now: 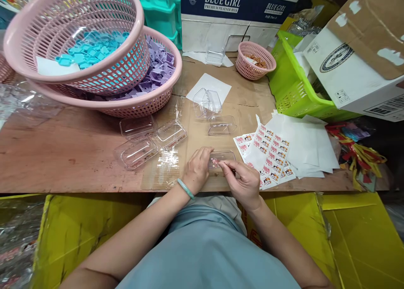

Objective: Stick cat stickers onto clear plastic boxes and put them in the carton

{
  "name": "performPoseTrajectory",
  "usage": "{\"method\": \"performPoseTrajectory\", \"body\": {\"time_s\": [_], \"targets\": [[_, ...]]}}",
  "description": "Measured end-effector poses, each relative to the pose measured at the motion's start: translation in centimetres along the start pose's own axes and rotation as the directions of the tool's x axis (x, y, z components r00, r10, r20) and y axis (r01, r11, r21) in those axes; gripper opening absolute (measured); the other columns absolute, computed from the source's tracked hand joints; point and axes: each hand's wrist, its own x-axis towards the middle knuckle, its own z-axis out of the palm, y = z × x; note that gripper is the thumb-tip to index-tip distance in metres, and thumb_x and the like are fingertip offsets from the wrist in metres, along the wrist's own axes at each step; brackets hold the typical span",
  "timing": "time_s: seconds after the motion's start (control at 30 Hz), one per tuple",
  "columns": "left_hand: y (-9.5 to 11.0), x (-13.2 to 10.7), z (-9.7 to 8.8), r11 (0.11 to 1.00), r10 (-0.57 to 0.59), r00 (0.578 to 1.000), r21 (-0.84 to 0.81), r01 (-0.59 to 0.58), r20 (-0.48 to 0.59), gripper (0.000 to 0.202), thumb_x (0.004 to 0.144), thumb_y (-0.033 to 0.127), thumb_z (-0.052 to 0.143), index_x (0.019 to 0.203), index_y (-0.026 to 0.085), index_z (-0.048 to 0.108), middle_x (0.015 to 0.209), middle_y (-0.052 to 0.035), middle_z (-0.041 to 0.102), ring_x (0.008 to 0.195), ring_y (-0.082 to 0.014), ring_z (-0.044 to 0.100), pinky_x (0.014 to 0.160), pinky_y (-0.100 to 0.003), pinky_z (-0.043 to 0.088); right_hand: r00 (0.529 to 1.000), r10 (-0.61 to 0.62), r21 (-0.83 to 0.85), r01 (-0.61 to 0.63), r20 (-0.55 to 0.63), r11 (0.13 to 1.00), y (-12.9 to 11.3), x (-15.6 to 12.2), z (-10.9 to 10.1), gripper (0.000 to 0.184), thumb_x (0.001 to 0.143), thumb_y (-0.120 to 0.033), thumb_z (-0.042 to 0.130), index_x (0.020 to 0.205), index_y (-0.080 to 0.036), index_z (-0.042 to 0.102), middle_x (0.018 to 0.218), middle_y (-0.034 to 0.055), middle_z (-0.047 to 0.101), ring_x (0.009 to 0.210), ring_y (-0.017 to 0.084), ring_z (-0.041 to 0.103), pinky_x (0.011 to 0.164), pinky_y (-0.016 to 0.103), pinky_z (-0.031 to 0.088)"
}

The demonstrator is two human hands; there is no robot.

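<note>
Near the table's front edge lies a clear plastic box (227, 155). My left hand (198, 169), with a green bangle at its wrist, is closed on the box's left end. Over the right part of the box, my right hand (243, 180) pinches a small pink-printed sticker (215, 162) between thumb and forefinger, and the sticker lies against the clear plastic. Part of the box is hidden behind my fingers. Just right of my right hand are sticker sheets (274, 154) with pink print and cat pictures.
More clear boxes (139, 152) lie to the left, and others (206, 103) stand further back. Two stacked pink baskets (164, 96) hold blue and purple plastic pieces. A small pink basket (252, 70), a green crate (285, 76), white papers (303, 141) and cartons (217, 28) surround the work spot.
</note>
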Motion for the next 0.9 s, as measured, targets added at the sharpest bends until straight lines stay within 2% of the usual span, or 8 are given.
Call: {"method": "performPoseTrajectory", "body": {"time_s": [0.13,0.2,0.27,0.3,0.4,0.5,0.67,0.9], "targets": [[-0.2,0.1,0.2,1.0,0.026,1.0,-0.008,-0.026,-0.018,0.035,0.083,0.003,0.038,0.115,0.014,0.046,0.098,-0.0112,0.059,0.096,-0.0221,0.058,0.088,-0.036,0.05,0.999,0.004,0.066,-0.001,-0.041,0.998,-1.4,0.0,-0.8,0.009,0.085,-0.022,0.063,0.085,-0.023,0.072,0.067,0.0022,0.071,0.055,0.015,0.062,0.059,0.029,0.052],[-0.5,0.2,0.3,0.999,0.022,1.0,-0.027,-0.023,-0.02,0.039,0.08,0.0,0.036,0.115,0.013,0.047,0.099,-0.0115,0.058,0.098,-0.0217,0.057,0.09,-0.036,0.049,0.983,0.083,0.133,-0.061,-0.166,0.989,-2.4,0.2,-1.8,0.008,0.085,-0.024,0.064,0.085,-0.023,0.071,0.062,0.0005,0.067,0.051,0.014,0.059,0.053,0.028,0.05],[-0.7,0.2,0.3,0.998,0.009,1.0,-0.065,-0.009,-0.012,0.044,0.078,-0.004,0.034,0.116,0.013,0.046,0.101,-0.0117,0.058,0.101,-0.0211,0.056,0.091,-0.036,0.049,0.934,0.204,0.241,-0.134,-0.293,0.961,-3.0,0.6,-2.8,0.008,0.085,-0.028,0.065,0.082,-0.023,0.07,0.056,-0.0013,0.062,0.047,0.012,0.055,0.048,0.026,0.047],[-0.7,0.1,0.1,0.996,0.0,1.0,-0.088,-0.001,-0.003,0.045,0.077,-0.004,0.033,0.117,0.014,0.046,0.103,-0.0117,0.058,0.102,-0.0207,0.056,0.092,-0.036,0.048,0.913,0.273,0.308,-0.178,-0.302,0.935,-3.0,0.9,-3.1,0.01,0.084,-0.031,0.066,0.081,-0.022,0.069,0.054,-0.0022,0.059,0.045,0.012,0.053,0.046,0.025,0.045],[-0.4,0.0,-0.9,0.986,-0.043,0.998,-0.162,0.051,0.051,0.048,0.078,0.001,0.04,0.124,0.016,0.043,0.111,-0.0115,0.057,0.107,-0.021,0.055,0.096,-0.039,0.047,0.891,0.445,0.485,-0.352,-0.089,0.801,-1.9,1.6,-3.0,0.019,0.079,-0.037,0.07,0.073,-0.019,0.066,0.05,-0.0038,0.056,0.042,0.009,0.048,0.041,0.021,0.04],[0.2,0.0,-2.2,0.953,-0.115,0.978,-0.26,0.158,0.174,0.052,0.079,0.012,0.053,0.129,0.018,0.042,0.122,-0.0116,0.055,0.113,-0.0223,0.054,0.098,-0.039,0.046,0.848,0.519,0.536,-0.488,0.106,0.689,-0.4,1.7,-1.8,0.024,0.078,-0.04,0.071,0.071,-0.018,0.065,0.05,-0.0038,0.056,0.043,0.007,0.046,0.042,0.019,0.039],[0.0,0.4,-3.4,0.836,-0.157,0.924,-0.452,0.312,0.347,0.056,0.082,0.034,0.063,0.132,0.019,0.045,0.126,-0.0106,0.057,0.112,-0.0218,0.057,0.097,-0.037,0.048,0.832,0.532,0.513,-0.528,0.155,0.677,0.3,1.4,-1.0,0.028,0.077,-0.044,0.07,0.074,-0.017,0.065,0.051,-0.0038,0.056,0.044,0.007,0.045,0.043,0.019,0.039],[-1.2,0.5,-3.3,0.72,-0.14,0.907,-0.587,0.369,0.397,0.062,0.077,0.034,0.071,0.133,0.02,0.049,0.136,-0.0116,0.054,0.121,-0.0247,0.055,0.103,-0.04,0.046,0.832,0.532,0.469,-0.537,0.156,0.702,0.1,1.6,-1.2,0.027,0.077,-0.044,0.071,0.074,-0.017,0.066,0.052,-0.0038,0.057,0.041,0.006,0.043,0.041,0.018,0.036]]}}
